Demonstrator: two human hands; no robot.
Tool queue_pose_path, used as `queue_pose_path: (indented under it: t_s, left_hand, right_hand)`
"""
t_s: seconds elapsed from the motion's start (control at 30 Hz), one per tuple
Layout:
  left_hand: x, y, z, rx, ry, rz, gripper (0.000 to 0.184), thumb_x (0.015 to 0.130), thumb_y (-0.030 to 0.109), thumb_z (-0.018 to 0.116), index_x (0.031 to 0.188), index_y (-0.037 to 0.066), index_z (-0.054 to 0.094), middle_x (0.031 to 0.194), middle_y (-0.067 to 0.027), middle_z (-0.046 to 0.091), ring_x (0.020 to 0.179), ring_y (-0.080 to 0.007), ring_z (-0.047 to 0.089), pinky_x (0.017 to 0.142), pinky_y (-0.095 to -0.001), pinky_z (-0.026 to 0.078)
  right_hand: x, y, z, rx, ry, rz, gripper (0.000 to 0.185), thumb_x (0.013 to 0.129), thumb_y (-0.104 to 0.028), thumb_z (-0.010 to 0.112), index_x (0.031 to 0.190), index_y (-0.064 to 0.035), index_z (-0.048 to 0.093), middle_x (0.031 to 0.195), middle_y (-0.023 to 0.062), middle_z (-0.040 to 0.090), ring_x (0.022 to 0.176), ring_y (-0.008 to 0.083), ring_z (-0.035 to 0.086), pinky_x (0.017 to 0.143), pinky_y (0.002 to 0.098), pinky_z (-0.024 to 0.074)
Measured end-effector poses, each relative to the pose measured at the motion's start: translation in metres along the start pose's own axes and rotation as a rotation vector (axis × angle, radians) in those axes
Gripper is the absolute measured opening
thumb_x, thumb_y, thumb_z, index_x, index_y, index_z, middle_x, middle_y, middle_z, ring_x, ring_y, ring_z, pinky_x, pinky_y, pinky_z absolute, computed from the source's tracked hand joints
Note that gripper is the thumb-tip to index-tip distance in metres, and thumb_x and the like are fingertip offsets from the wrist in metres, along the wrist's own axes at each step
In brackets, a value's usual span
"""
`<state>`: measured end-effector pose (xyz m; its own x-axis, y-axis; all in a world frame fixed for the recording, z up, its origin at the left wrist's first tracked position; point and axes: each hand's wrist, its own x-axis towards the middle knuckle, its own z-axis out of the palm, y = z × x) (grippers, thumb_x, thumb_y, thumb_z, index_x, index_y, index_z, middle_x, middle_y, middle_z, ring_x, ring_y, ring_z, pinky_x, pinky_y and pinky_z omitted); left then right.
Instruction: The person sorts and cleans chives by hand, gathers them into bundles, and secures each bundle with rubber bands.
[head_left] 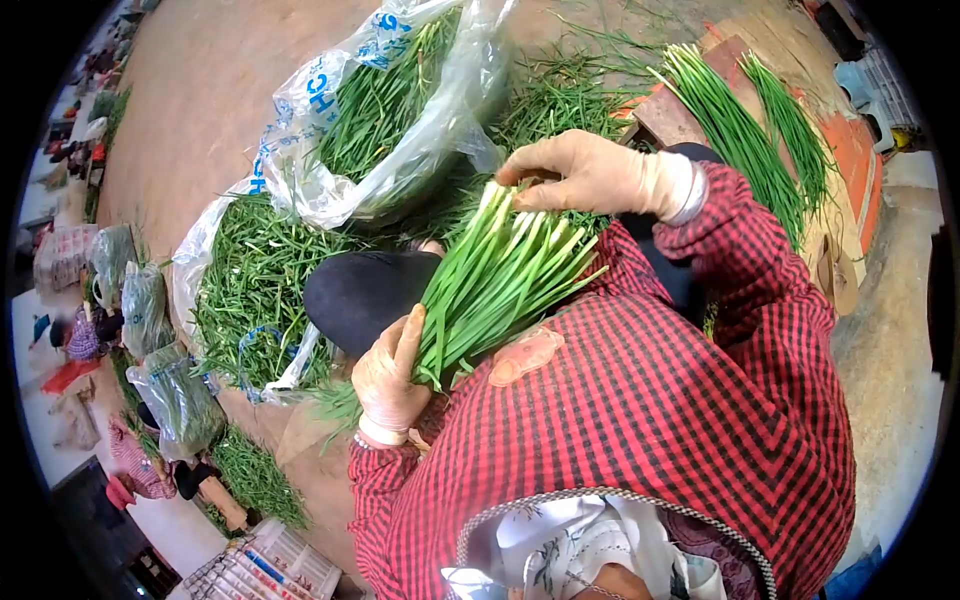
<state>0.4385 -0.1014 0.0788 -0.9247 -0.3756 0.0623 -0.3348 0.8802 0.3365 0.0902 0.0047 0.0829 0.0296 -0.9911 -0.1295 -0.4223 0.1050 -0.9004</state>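
Observation:
A loose bunch of garlic chives lies slantwise over my lap, white stem ends pointing up and away from me. My left hand, in a thin pale glove, is wrapped around the green lower part, thumb along the outside. At the upper end my right hand, gloved too, has its thumb and curled fingers closed at the white stem ends; the exact contact is partly hidden. Just beyond are a clear plastic bag holding chives and a pile of loose green leaves on plastic.
Sorted chives lie in two bundles on a board at the right. More loose chives cover the floor ahead. On the left stand filled plastic bags, a white crate and other people. My dark-clothed knee sticks out beside the pile.

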Motion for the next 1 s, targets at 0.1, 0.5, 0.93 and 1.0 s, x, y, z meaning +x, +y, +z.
queue_pose_path:
  t_s: [0.1, 0.5, 0.93, 1.0]
  left_hand:
    - [-0.003, 0.002, -0.003, 0.003, -0.027, -0.024, 0.092, 0.052, -0.002, 0.067, 0.14, 0.016, 0.047, 0.115, -0.008, 0.063, 0.096, -0.0278, 0.064, 0.074, -0.0355, 0.052]
    - [-0.002, -0.003, 0.0, 0.064, -0.002, -0.026, 0.087, 0.06, 0.008, 0.074, 0.142, 0.015, 0.047, 0.113, -0.0089, 0.064, 0.09, -0.0299, 0.065, 0.073, -0.0355, 0.052]
    - [-0.005, -0.003, -0.001, 0.052, -0.013, -0.027, 0.087, 0.059, 0.004, 0.072, 0.141, 0.015, 0.047, 0.113, -0.0099, 0.064, 0.092, -0.0302, 0.065, 0.073, -0.0358, 0.052]
    - [-0.003, -0.002, -0.002, 0.039, -0.036, -0.013, 0.089, 0.056, 0.0, 0.07, 0.141, 0.015, 0.046, 0.114, -0.0099, 0.064, 0.094, -0.0307, 0.065, 0.074, -0.0362, 0.053]
  right_hand:
    - [0.0, -0.001, 0.002, -0.21, 0.159, -0.111, 0.02, 0.089, -0.025, 0.062, 0.097, -0.0079, 0.067, 0.077, 0.0104, 0.064, 0.068, 0.0169, 0.063, 0.066, 0.0319, 0.0496]
    - [-0.032, 0.006, 0.003, -0.14, 0.143, -0.2, 0.035, 0.086, -0.021, 0.067, 0.12, -0.0115, 0.064, 0.104, 0.0109, 0.067, 0.087, 0.024, 0.065, 0.08, 0.0348, 0.0527]
    - [-0.036, 0.061, -0.078, -0.17, 0.703, 0.116, 0.036, 0.092, -0.017, 0.063, 0.126, -0.0049, 0.06, 0.12, 0.0078, 0.064, 0.112, 0.0155, 0.058, 0.095, 0.029, 0.0469]
    - [-0.02, 0.044, -0.05, -0.157, 0.618, -0.051, 0.036, 0.091, -0.023, 0.064, 0.123, -0.0053, 0.062, 0.118, 0.0103, 0.064, 0.112, 0.0174, 0.058, 0.094, 0.0318, 0.0467]
